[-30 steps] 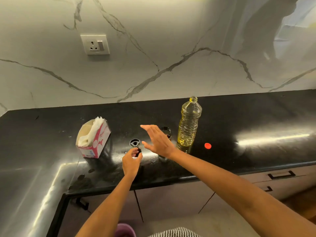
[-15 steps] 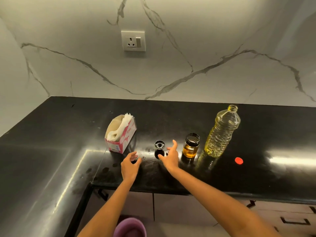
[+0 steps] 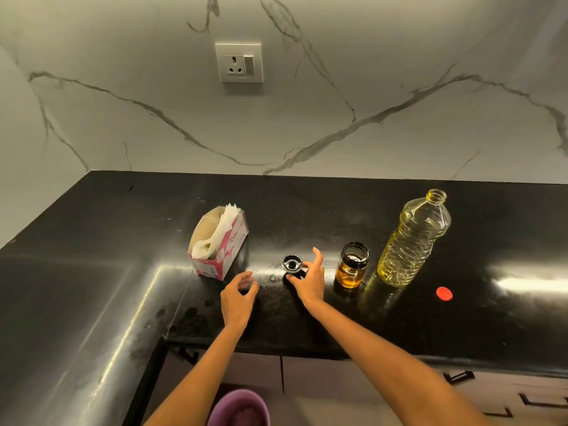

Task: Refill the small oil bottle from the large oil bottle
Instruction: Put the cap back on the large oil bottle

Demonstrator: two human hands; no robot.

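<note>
The small oil bottle (image 3: 352,267) is a short glass jar with a black neck, open at the top, holding amber oil at its bottom. Right of it stands the large clear plastic oil bottle (image 3: 412,241), uncapped and roughly a third full of yellow oil. Its red cap (image 3: 444,293) lies on the counter to the right. A black pourer lid (image 3: 292,262) stands left of the small bottle. My right hand (image 3: 309,279) closes thumb and fingers around the lid's lower part, index finger raised. My left hand (image 3: 238,298) hovers empty, fingers apart, left of the lid.
A pink and white tissue box (image 3: 218,241) stands at the left on the black counter (image 3: 307,321). The counter turns a corner at the left. A wall socket (image 3: 239,62) sits on the marble backsplash. A purple bin (image 3: 239,407) is below the counter edge.
The view has shifted left and closer. My left hand let go of the black lid and drew back; my right hand came down and closed on the lid.
</note>
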